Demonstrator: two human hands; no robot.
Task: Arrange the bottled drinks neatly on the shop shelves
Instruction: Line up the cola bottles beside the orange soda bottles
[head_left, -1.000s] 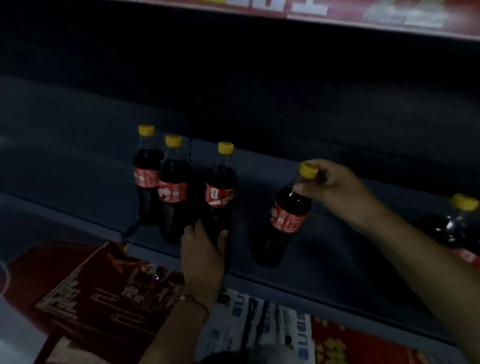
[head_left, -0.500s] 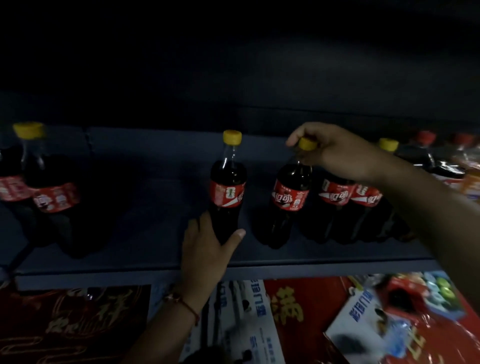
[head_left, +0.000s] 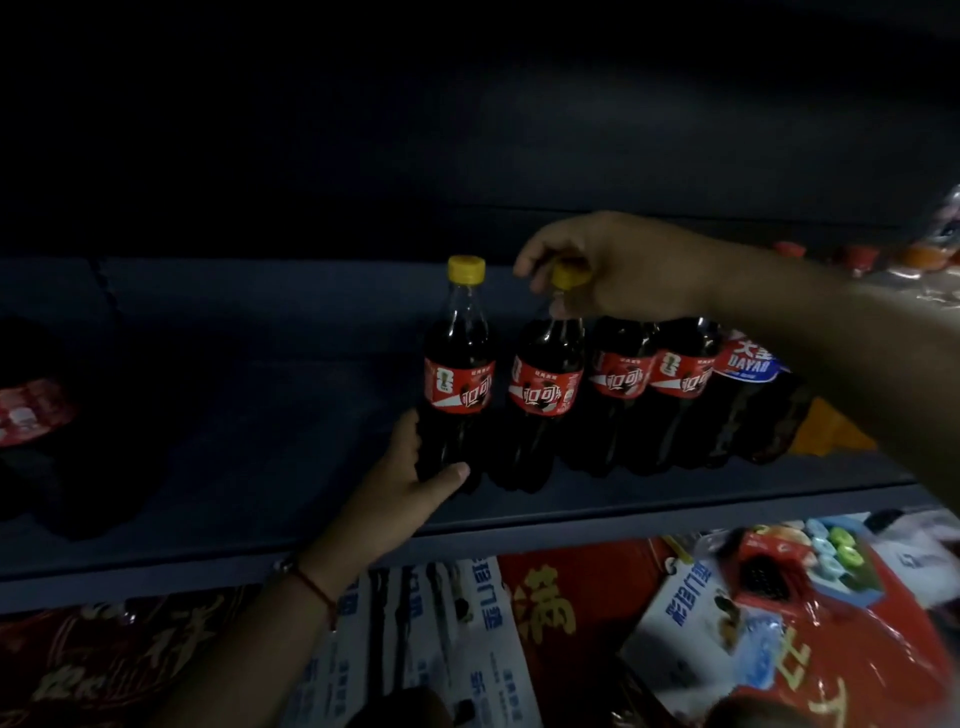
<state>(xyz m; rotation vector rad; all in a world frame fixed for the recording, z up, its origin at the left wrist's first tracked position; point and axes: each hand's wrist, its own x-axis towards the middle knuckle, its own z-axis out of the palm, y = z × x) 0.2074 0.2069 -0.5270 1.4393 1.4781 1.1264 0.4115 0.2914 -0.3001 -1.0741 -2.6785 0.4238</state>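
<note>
Dim light — dark blue-grey shelf board (head_left: 270, 415), back panel (head_left: 467, 156) nearly black, possibly metal.

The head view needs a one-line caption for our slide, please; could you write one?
Left hand grips a cola bottle's base while right hand pinches its neighbour's yellow cap on the dark shelf.

Both held cola bottles (head_left: 543, 395) slid right — closing against the row (head_left: 649, 384).

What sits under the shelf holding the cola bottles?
Under the shelf lie red packs with gold characters and white-and-blue printed packs. How far back they reach is hidden by the shelf, and the left forearm covers some.
</note>
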